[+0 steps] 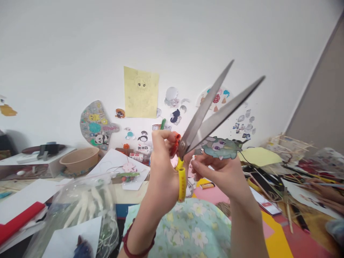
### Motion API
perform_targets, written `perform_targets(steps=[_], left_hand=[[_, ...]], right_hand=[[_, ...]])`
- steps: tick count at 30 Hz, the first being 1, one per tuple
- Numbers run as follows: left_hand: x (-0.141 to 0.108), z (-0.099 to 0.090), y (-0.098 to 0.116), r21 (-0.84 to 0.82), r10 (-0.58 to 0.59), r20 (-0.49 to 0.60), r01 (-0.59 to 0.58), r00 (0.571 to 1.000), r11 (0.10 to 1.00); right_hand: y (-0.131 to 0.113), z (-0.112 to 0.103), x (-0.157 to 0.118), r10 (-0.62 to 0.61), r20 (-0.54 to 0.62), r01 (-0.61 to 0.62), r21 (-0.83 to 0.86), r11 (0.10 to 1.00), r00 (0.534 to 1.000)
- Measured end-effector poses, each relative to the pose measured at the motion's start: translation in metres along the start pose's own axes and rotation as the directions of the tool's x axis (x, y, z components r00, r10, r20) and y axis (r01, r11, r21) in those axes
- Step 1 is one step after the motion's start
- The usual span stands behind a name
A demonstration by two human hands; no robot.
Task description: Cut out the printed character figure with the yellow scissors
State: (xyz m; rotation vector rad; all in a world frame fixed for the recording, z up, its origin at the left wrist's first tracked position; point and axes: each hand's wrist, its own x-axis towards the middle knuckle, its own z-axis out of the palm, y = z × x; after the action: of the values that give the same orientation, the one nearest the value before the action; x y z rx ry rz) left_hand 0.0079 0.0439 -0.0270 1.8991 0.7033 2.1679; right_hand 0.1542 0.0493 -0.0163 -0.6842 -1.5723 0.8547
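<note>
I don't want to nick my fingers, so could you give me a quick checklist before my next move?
1. Steel scissors with red and yellow handles in left hand: ok.
2. Blades open: ok.
3. Green-haired paper cutout at right hand: ok.
4. Right fingers clear of the blades: cannot tell, scissors hide part of that area.
5. Other person's hand away from the scissors: ok, at the far right.

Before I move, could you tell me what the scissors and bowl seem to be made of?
Scissors: metal blades, smooth grey with a soft sheen; handles probably plastic, bright yellow and red. Bowl: matte, evenly tan, perhaps plastic or clay.
</note>
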Motion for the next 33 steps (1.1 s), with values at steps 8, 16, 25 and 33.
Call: perform_targets(steps=[8, 16, 25, 33], left_hand=[[-0.005, 0.003, -0.002, 0.023, 0.005, 0.039, -0.006, 0.999, 1.000], [-0.005, 0.003, 0.000, 0.030, 0.018, 0.022, -0.019, 1.000, 0.999], [-0.005, 0.004, 0.007, -0.019, 0.005, 0.040, -0.004, 0.999, 1.000], [-0.005, 0.004, 0.003, -0.017, -0.021, 0.026, 0.021, 0.999, 1.000]], right_hand=[[0.007, -0.003, 0.004, -0.053, 0.010, 0.054, -0.059, 0.997, 0.999], [0.007, -0.002, 0.001, -0.016, -0.015, 0.014, -0.139, 0.990, 1.000], [0.008, -0.008, 0.002, -0.014, 0.057, 0.024, -0.175, 0.984, 0.998], [0.001, -0.004, -0.001, 0.000, 0.065, 0.003, -0.059, 0.998, 0.998]])
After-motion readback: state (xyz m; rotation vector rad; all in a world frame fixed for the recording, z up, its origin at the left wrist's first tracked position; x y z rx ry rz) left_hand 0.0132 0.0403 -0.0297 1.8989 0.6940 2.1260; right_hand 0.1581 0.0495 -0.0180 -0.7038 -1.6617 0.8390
